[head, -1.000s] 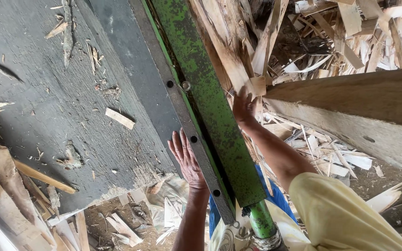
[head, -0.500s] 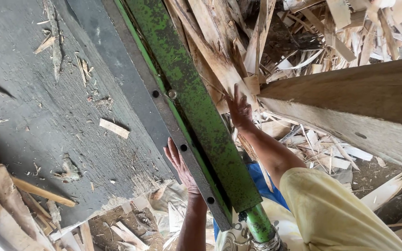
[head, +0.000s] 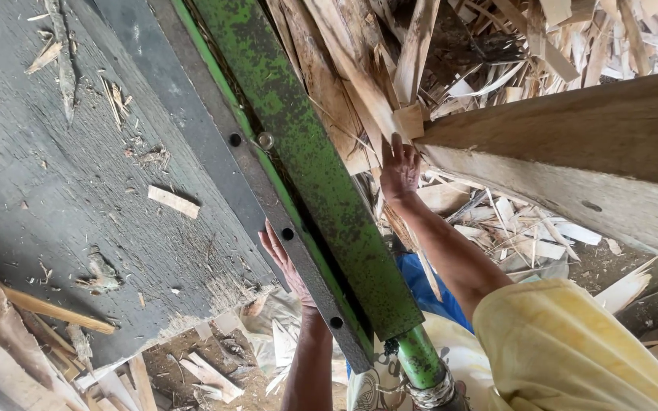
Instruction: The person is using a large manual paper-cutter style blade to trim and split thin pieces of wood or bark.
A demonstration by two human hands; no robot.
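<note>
Left hand (head: 283,259): open, fingers spread, flat against grey table (head: 78,190) edge beside green rail (head: 306,167); grips nothing. Right hand (head: 400,169): fingers extended, touching end of large plank (head: 573,152), right of rail, above wood scraps (head: 512,228).

Outdoor-looking wood workshop in daylight; a grey, scuffed metal bench (head: 78,198) fills the left, strewn with splinters and one small pale wood chip (head: 174,202). A green-painted steel beam (head: 310,164) with worn, flaking paint runs diagonally from far centre to near right beside a dark bolted strip (head: 268,205), ending in a green pipe (head: 420,358) near the bottom. Dirt floor (head: 611,266) on the right and near side is buried in pale wood offcuts (head: 512,228) and shavings, with a heap of splintered slats (head: 496,46) piled far right.
</note>
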